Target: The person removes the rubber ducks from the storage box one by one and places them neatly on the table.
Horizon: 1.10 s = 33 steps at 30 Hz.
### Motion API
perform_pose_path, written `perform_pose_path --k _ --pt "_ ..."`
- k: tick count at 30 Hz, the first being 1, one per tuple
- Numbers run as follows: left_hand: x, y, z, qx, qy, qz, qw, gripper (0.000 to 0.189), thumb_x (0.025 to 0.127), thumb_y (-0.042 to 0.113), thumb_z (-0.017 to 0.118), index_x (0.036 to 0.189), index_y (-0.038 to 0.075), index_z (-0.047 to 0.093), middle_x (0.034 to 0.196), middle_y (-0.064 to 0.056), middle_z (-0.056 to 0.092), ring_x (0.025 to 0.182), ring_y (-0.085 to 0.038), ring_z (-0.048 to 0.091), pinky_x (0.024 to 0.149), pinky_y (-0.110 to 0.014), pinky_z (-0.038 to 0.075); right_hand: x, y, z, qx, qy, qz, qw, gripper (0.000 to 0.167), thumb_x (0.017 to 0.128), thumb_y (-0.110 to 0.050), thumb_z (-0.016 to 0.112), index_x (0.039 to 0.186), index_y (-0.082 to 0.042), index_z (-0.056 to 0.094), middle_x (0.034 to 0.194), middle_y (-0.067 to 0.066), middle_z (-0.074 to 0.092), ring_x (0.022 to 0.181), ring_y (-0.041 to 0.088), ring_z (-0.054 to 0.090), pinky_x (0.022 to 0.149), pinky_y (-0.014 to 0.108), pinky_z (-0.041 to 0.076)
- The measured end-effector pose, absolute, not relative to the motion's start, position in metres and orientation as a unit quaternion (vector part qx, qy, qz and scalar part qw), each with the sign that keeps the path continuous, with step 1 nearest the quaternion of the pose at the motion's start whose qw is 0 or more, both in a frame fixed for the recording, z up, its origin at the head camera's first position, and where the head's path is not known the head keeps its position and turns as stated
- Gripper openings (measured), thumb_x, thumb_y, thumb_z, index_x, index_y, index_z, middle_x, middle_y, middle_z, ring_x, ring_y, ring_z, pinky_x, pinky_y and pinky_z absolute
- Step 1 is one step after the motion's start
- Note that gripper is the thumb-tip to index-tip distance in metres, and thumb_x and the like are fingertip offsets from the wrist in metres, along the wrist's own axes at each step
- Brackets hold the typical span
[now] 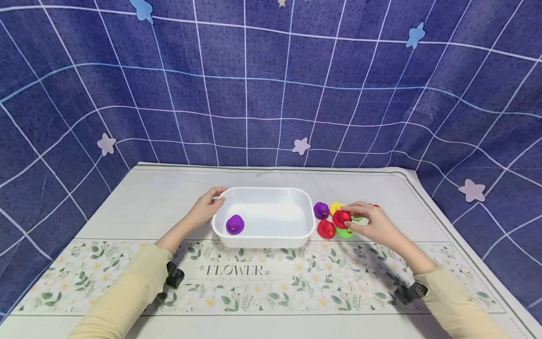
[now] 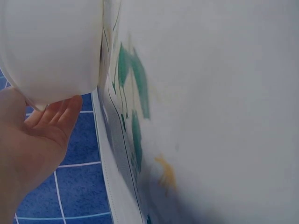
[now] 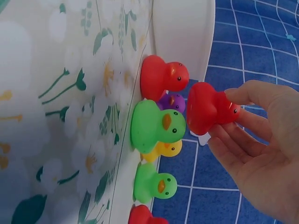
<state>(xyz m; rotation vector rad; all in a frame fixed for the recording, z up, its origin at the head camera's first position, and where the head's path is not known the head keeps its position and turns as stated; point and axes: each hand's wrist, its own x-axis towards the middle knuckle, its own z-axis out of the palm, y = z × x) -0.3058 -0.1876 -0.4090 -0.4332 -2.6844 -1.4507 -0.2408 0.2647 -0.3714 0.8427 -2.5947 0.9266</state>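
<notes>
A white plastic tub [image 1: 267, 241] sits on the table, a purple rubber duck [image 1: 235, 224] inside at its left end. My left hand [image 1: 205, 207] holds the tub's left end, thumb and fingers at the rim. To the right of the tub, my right hand [image 1: 374, 223] pinches a red rubber duck [image 3: 202, 109] between thumb and fingers, raised above the other ducks. Below and around it stand another red duck [image 1: 326, 229], a purple duck [image 1: 321, 210], a yellow duck [image 1: 336, 207] and a green duck [image 3: 152, 126]. The right hand partly hides this group in the head view.
Another green duck [image 3: 152, 183] and a further red duck [image 3: 144, 215] stand in the row. A white cloth with a floral band [image 1: 237, 296] covers the table. A blue grid-patterned curtain [image 1: 262, 94] with stars hangs behind and at both sides.
</notes>
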Motion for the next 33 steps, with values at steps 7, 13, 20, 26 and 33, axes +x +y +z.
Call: perform_pose_path --k 7,13,20,26,33 --pt "-0.306 -0.187 -0.410 -0.142 -0.868 -0.475 0.028 0.042 0.099 0.016 0.045 0.137 -0.002 0.040 0.133 -0.028 0.048 0.113 -0.042 0.056 0.090 -0.042 0.054 -0.239 0.272 -0.371 0.281 -0.900 0.307 0.133 0.035 0.078 -0.002 0.072 0.112 0.002 0.066 0.104 0.010 0.067 0.091 0.024 0.064 0.082 0.044 0.055" --pt "-0.305 -0.187 -0.408 -0.141 -0.868 -0.476 0.026 0.044 0.099 0.017 0.045 0.138 -0.002 0.038 0.134 -0.029 0.046 0.115 -0.042 0.054 0.092 -0.043 0.052 -0.238 0.280 -0.371 0.263 -0.908 0.302 0.126 0.036 0.079 -0.002 0.071 0.114 0.001 0.065 0.106 0.010 0.066 0.092 0.025 0.064 0.081 0.046 0.055" --pt "-0.305 -0.188 -0.408 -0.140 -0.868 -0.477 0.024 0.044 0.099 0.018 0.045 0.139 -0.001 0.038 0.134 -0.029 0.046 0.115 -0.042 0.054 0.093 -0.045 0.052 -0.238 0.288 -0.374 0.262 -0.906 0.302 0.140 0.034 0.078 -0.002 0.071 0.111 0.002 0.066 0.106 0.014 0.066 0.090 0.028 0.065 0.076 0.043 0.057" --pt "-0.298 -0.183 -0.399 -0.137 -0.871 -0.472 0.021 0.043 0.100 0.014 0.044 0.138 -0.005 0.038 0.134 -0.031 0.045 0.115 -0.044 0.054 0.092 -0.046 0.051 -0.236 0.295 -0.375 0.263 -0.902 0.311 0.147 0.034 0.078 -0.002 0.072 0.111 0.002 0.066 0.105 0.013 0.066 0.088 0.024 0.065 0.076 0.038 0.057" --pt "-0.280 -0.174 -0.378 -0.138 -0.870 -0.474 0.018 0.042 0.099 0.008 0.043 0.136 -0.010 0.037 0.131 -0.034 0.045 0.114 -0.047 0.053 0.093 -0.050 0.050 -0.236 0.307 -0.379 0.254 -0.900 0.325 0.143 0.035 0.078 -0.002 0.073 0.112 0.002 0.065 0.106 0.016 0.065 0.088 0.014 0.064 0.078 0.026 0.056"
